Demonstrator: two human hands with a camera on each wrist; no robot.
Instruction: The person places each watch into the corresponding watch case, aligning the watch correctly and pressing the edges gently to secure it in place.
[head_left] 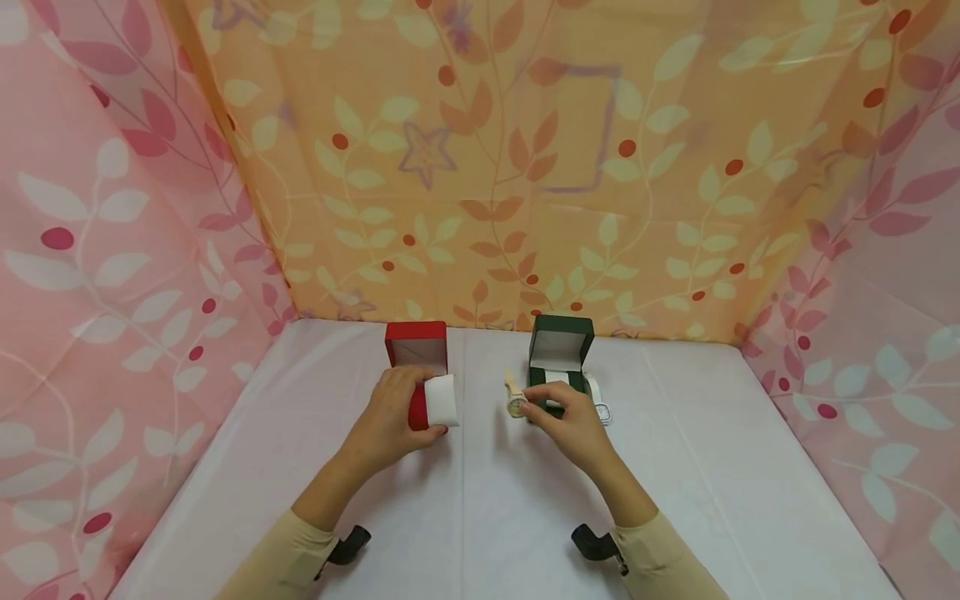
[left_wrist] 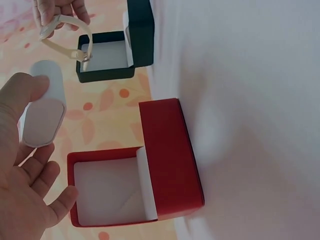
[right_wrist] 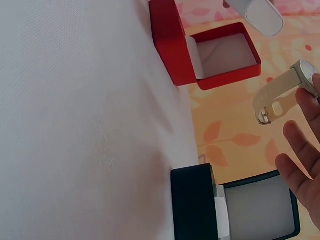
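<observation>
My left hand pinches a white watch cushion between thumb and fingers, in front of the red watch box. That box stands with its lid raised, its base partly covered by the hand and cushion. In my right hand, the fingertips and thumb grip a cream wristwatch by its round case. Its strap is buckled into a loop, seen in the right wrist view. Just behind that hand stands the green watch box, lid up, with a white cushion inside.
A second watch with a white strap and squarish face lies at the right side of the green box. Both boxes stand on a white-covered table, near the orange patterned cloth behind. Pink patterned cloth hangs at both sides.
</observation>
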